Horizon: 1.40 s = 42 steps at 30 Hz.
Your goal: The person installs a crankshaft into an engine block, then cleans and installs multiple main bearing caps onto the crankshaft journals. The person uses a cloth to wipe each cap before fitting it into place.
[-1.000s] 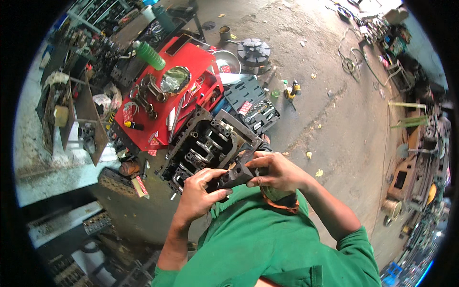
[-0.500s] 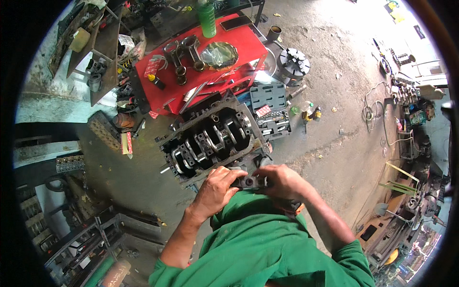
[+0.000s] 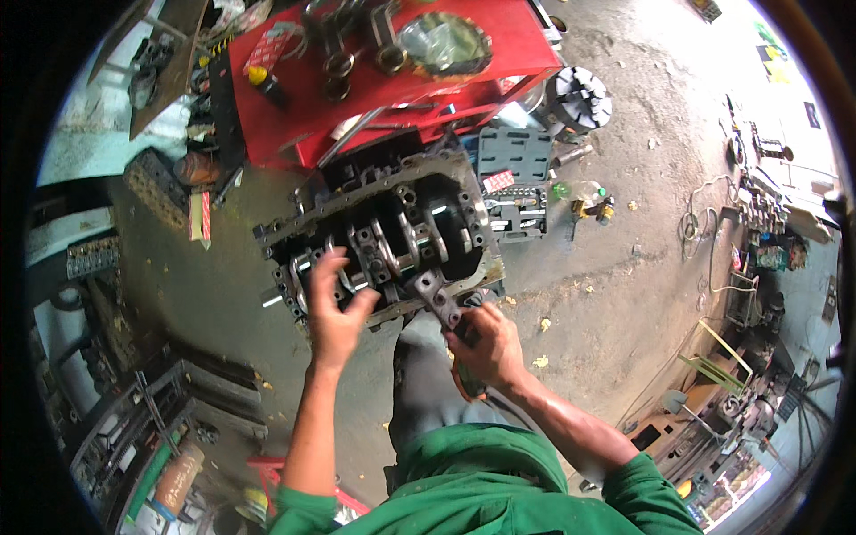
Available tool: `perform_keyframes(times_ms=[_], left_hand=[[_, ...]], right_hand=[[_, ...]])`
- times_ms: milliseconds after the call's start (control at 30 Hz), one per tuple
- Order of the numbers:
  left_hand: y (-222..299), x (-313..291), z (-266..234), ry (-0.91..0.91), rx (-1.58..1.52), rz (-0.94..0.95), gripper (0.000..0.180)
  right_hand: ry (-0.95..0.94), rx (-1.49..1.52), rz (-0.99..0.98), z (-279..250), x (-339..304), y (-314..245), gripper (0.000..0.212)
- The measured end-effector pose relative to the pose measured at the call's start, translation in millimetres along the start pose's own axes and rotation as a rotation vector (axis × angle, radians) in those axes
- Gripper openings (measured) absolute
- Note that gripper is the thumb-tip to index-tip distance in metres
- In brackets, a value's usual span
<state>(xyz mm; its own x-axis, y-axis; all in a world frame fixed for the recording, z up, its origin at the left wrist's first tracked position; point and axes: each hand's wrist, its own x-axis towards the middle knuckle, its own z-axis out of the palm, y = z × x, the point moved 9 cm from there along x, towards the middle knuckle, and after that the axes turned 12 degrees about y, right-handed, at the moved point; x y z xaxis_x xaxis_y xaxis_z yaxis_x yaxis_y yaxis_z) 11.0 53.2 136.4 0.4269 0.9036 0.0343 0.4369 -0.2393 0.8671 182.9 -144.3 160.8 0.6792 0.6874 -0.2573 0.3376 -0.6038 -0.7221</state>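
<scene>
An engine block (image 3: pixel 486 269) sits in front of me with its open side up, and a crankshaft (image 3: pixel 383 242) lies along its inside. In my right hand (image 3: pixel 490 348), at the block's near right edge, is a metal bearing cap (image 3: pixel 437 298) with several holes, gripped at its lower end. The cap is tilted, its upper end over the rim of the block. Spread fingers show on my left hand (image 3: pixel 333 330), slightly blurred, above the near left side of the block. Nothing is in that hand, and whether it touches the block I cannot tell.
Beyond the block stands a red table (image 3: pixel 259 125) with connecting rods (image 3: pixel 390 55) and a round tray (image 3: pixel 481 46) on it. A socket set case (image 3: pixel 514 153) lies right of the block, near a lathe chuck (image 3: pixel 582 98) and a plastic bottle (image 3: pixel 587 191).
My hands were together on the cap near my body. Now the left has let go and moved left over the block; the right has brought the cap up to the rim. The view has shifted.
</scene>
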Motion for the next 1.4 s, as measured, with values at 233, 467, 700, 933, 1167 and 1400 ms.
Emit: perform_keyframes(times_ms=[233, 467, 700, 933, 1167, 1400], left_hand=[[-277.9, -162.4, -94.3, 0.802, 0.158, -0.917, 0.050], [-349.1, -177.1, -73.7, 0.840, 0.671, -1.002, 0.041], [-258.7, -147.1, -82.1, 1.139, 0.713, -1.071, 0.041], [-245.2, -138.6, -80.2, 1.097, 0.761, -1.093, 0.039], [-248.9, -141.6, -73.6, 1.055, 0.644, -1.193, 0.036], [-240.3, -137.4, -73.1, 1.065, 0.558, -1.178, 0.034]], right_hand=[[0.203, -0.070, -0.015, 44.3, 39.6, 21.3, 0.035], [0.286, -0.134, 0.016, 75.7, 54.8, 40.4, 0.033], [0.377, -0.199, 0.075, 84.4, 74.3, 57.6, 0.027], [0.413, -0.289, -0.068, 106.5, 89.7, 56.5, 0.032], [0.445, -0.398, -0.012, 112.1, 85.1, 56.7, 0.044], [0.247, -0.289, -0.070, 110.8, 82.6, 53.1, 0.030]])
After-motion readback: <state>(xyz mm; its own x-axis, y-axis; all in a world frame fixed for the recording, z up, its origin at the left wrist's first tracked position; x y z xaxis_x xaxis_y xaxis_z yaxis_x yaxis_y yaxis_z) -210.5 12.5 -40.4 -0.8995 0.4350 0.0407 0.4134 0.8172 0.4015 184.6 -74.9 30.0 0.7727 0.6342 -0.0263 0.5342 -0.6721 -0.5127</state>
